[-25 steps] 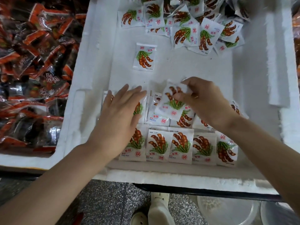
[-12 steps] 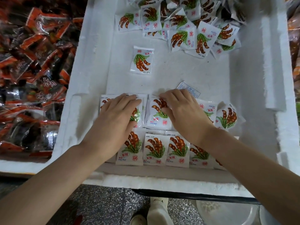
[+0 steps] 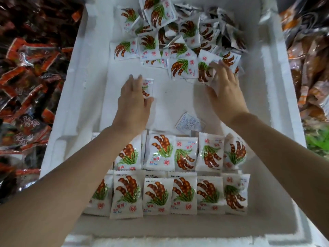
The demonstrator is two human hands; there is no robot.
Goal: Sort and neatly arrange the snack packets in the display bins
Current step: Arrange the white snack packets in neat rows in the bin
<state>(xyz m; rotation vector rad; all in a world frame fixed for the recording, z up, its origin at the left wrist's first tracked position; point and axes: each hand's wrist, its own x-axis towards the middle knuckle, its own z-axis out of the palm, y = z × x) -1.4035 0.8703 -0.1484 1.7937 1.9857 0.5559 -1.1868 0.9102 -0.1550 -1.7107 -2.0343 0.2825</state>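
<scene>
Snack packets: white sachets printed with brown pods and green fronds, held in a white foam bin.
- Near row: six flat, side by side, print up.
- Second row: just behind, overlapping the near row's top edges.
- Loose heap: far end, jumbled and tilted.
- Single packet: mid-floor, partly under the left hand.
- Face-down packet: slanted, just beyond the second row.
</scene>
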